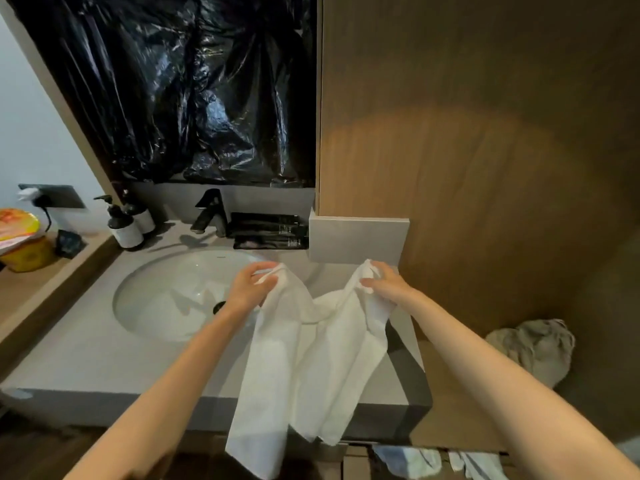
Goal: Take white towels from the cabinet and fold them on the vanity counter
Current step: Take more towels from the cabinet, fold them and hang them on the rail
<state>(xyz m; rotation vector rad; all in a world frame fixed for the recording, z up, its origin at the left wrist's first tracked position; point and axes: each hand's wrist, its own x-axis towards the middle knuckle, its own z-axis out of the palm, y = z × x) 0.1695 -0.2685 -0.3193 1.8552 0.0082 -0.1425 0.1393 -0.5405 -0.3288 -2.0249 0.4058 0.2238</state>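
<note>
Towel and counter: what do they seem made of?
The towel looks like thin white cloth, perhaps cotton: it hangs limp in soft folds. The counter looks like grey stone or composite, matte: flat, even, no glare.

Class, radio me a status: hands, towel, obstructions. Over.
Left hand, right hand each pinch top edge of white cloth towel. Towel hangs unfolded over front edge of grey vanity counter. White oval sink basin beside left hand.

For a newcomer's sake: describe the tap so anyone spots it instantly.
Start at the white sink basin in the grey counter. Behind its far rim stands the faucet, between two pump bottles and black packets. It alone has an angled spout.
</note>
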